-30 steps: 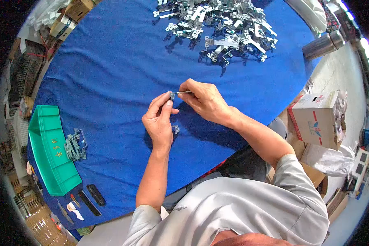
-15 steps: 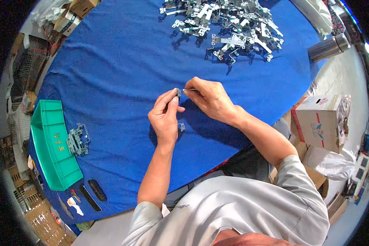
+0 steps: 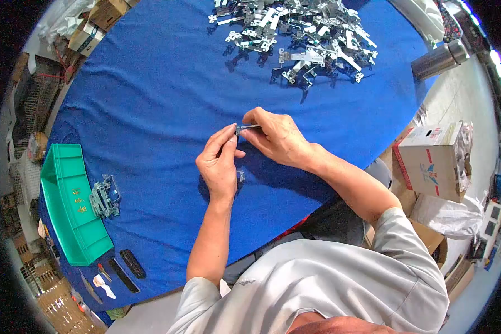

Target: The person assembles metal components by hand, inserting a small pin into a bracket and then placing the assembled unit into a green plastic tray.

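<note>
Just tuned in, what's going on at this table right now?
The person's left hand and right hand pinch a small metal part together at their fingertips, over the blue cloth. Another small piece lies on the cloth beside the left hand. A pile of metal brackets sits at the far side. A green tray is off to the left, with a cluster of metal parts beside it.
</note>
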